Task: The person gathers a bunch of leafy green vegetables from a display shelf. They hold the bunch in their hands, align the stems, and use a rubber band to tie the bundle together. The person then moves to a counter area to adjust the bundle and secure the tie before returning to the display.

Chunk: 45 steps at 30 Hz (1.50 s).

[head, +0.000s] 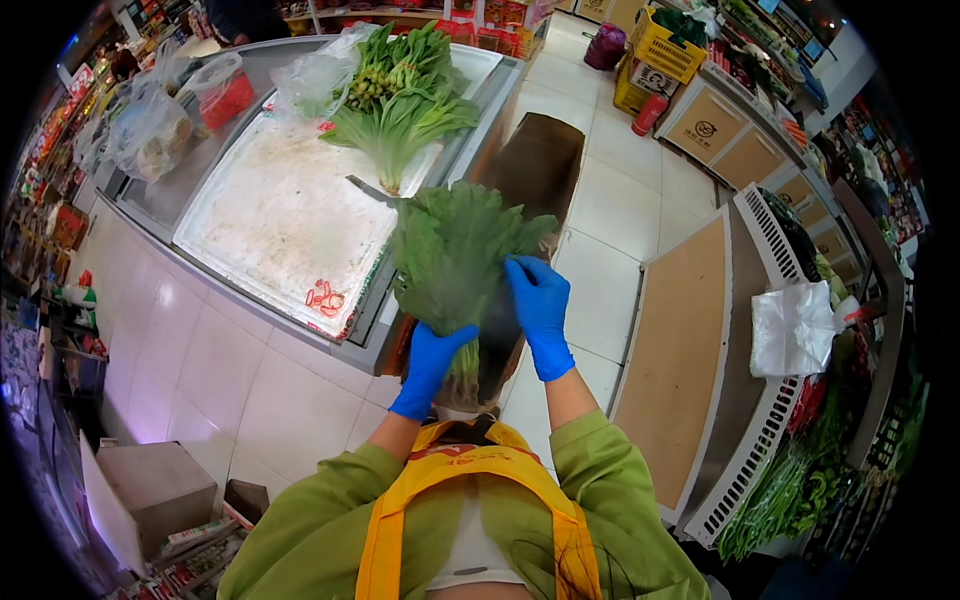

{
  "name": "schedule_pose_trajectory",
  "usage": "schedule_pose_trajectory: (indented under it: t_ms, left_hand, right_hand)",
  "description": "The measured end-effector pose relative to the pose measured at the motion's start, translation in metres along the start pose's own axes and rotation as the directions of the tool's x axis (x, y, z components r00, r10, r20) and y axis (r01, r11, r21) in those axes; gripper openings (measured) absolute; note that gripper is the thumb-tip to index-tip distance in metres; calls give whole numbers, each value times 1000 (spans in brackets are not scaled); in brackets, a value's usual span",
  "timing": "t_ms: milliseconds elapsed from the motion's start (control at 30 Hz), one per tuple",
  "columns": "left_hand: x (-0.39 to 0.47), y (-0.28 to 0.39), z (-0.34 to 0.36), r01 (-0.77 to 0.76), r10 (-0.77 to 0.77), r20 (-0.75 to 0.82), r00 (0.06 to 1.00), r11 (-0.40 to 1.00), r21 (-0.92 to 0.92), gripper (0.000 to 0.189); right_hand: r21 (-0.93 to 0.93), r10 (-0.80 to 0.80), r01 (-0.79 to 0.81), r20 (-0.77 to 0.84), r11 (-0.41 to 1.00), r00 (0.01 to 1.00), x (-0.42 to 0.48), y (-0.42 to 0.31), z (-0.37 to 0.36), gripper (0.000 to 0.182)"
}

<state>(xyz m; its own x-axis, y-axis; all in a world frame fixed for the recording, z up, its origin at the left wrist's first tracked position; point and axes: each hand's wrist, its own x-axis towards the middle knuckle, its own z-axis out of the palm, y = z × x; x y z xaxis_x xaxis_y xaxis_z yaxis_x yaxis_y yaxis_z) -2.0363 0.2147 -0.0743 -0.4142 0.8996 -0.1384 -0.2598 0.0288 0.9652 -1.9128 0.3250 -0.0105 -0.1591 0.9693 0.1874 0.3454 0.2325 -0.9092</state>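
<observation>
My left hand [435, 367], in a blue glove, grips a bunch of broad-leaved greens [454, 251] around its stems. The leaves fan out away from me, above an open cardboard box [544, 157]. At the bunch's right edge, the gloved thumb and forefinger of my right hand [541, 311] pinch the rim of a leaf. To the left is a stained white foam board [277, 217] with several red rubber bands [325, 298] at its near corner. What looks like a knife [367, 186] lies on the board, partly hidden by leaves. Beyond it rest more leafy greens [401, 124].
Clear plastic bags [146, 127] and a clear tub with red contents [221, 90] sit on the counter's left part. At right, a stack of plastic bags [791, 330] hangs by a vegetable stand. Yellow crates [667, 45] and a red fire extinguisher [649, 114] stand farther off.
</observation>
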Motion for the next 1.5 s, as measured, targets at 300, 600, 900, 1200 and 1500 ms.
schedule_pose_trajectory:
  t_ms: [300, 600, 900, 1200, 1500]
  left_hand:
    - [-1, 8, 1, -67, 68, -8, 998, 994, 90, 57]
    - [-6, 0, -10, 39, -39, 0, 999, 998, 40, 54]
    - [1, -15, -6, 6, -5, 44, 999, 1000, -30, 60]
    - [3, -19, -12, 63, -61, 163, 985, 998, -7, 64]
    - [2, -20, -20, 80, -64, 169, 984, 992, -93, 59]
  right_hand:
    - [-266, -322, 323, 49, 908, 945, -9, -7, 3, 15]
    - [334, 176, -130, -112, 934, 978, 16, 9, -25, 20]
    - [-149, -9, 35, 169, 988, 986, -51, -7, 12, 34]
    - [171, 207, -215, 63, 962, 976, -49, -1, 28, 15]
    - [407, 191, -288, 262, 867, 946, -49, -4, 30, 9]
